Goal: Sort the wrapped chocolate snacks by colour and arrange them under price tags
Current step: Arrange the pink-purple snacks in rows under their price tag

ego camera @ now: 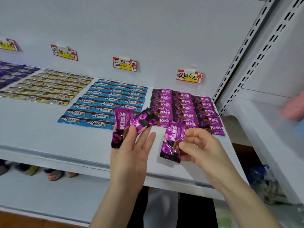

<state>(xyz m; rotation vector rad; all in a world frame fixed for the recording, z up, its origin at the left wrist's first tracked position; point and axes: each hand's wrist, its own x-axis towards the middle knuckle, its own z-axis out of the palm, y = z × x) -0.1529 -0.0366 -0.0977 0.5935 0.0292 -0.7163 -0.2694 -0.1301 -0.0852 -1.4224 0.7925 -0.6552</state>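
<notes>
On the white shelf (41, 137) lie rows of wrapped snacks: dark blue (11, 73), gold (47, 88), light blue Choco (105, 102) and purple Kiss packets (185, 107), each under a price tag; the right tag (189, 76) hangs above the purple group. My left hand (131, 150) holds two purple Kiss packets (122, 124) between thumb and fingers, just in front of the purple rows. My right hand (202, 147) pinches one purple Kiss packet (172, 142) upright above the shelf's front edge.
Slotted white uprights (243, 51) bound the shelf on the right, with another shelf bay beyond. A blurred pink shape (294, 106) shows at the far right. Below lies a lower shelf (49, 195) with small items at its back. A blue bottle (258, 173) stands lower right.
</notes>
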